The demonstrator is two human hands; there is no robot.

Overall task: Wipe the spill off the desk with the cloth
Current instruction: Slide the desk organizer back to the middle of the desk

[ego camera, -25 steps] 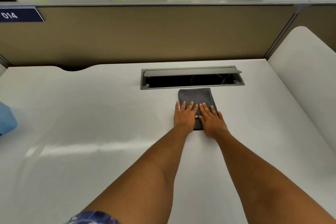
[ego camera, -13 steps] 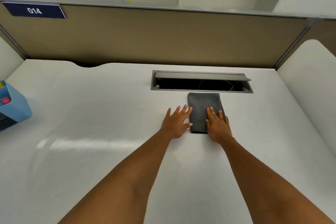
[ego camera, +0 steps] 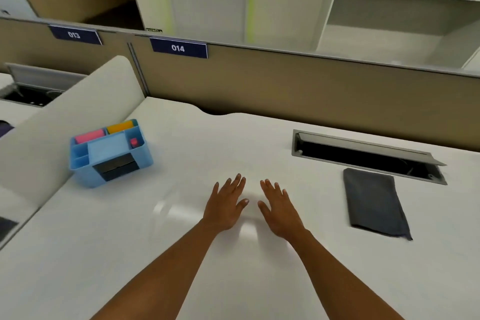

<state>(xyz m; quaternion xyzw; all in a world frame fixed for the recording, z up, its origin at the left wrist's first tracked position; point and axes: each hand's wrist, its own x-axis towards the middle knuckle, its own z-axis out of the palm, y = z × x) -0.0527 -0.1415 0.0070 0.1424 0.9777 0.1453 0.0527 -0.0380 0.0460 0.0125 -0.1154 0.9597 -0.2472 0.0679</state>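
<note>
White table (ego camera: pixel 259 280) stretches before us; our left hand (ego camera: pixel 225 207) and right hand (ego camera: pixel 279 212) lie flat, fingers spread, holding nothing. Our folded grey cloth (ego camera: pixel 374 201) sits well right, beside the open cable tray (ego camera: pixel 363 157), where a careless sweep could drop it. Blue organizer (ego camera: pixel 110 152) holds pink and yellow blocks.

A: What can't you make out?
B: The cable tray (ego camera: pixel 363 157) interior is dark, its right end cut by the frame edge.
A: Any spill?
B: None distinguishable on the glossy desk (ego camera: pixel 181 241).
</note>
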